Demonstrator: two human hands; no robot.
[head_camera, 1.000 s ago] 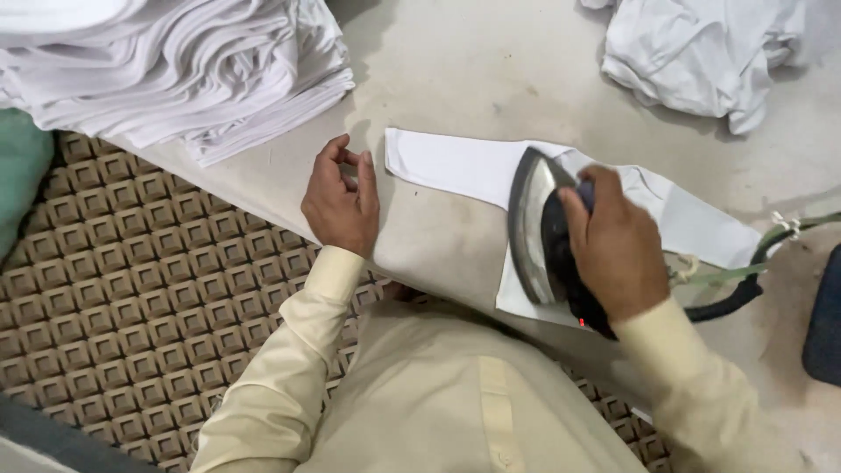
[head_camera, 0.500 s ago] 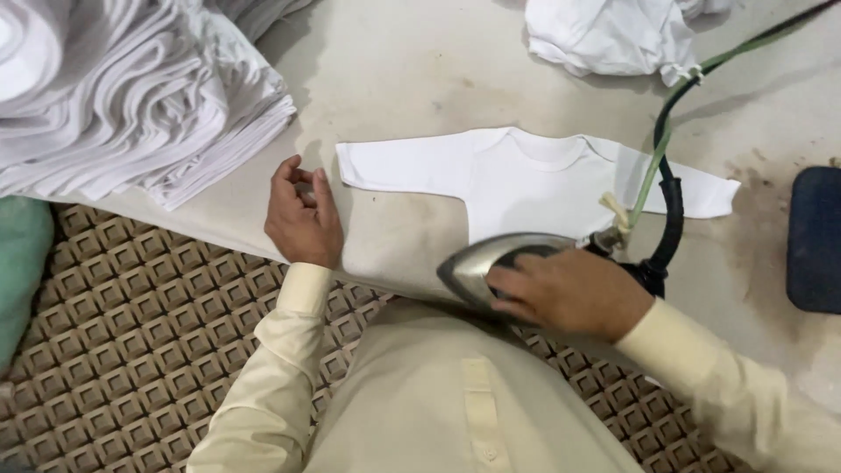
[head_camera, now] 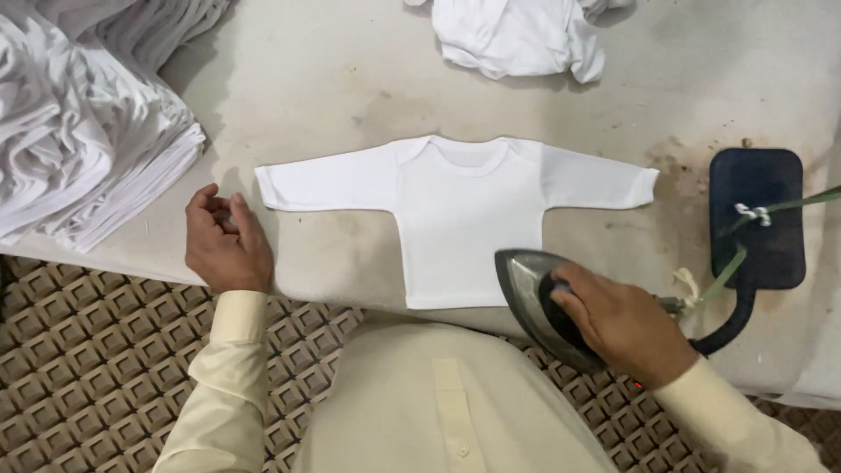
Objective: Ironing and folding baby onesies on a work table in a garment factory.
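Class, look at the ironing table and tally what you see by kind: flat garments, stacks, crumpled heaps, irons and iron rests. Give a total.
Small white long-sleeved shirt laid flat: 1
Stack of folded white garments: 1
Crumpled heap of white garments: 1
Iron, held by the right hand: 1
Dark iron rest: 1
Total: 5

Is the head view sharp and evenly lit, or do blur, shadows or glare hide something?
In the head view the light is soft and even; the white shirt is sharp, bright, but its seams still show. A soft shadow lies on the table beside the stacked cloth pile. The right hand on the iron and the left hand show no clear blur.
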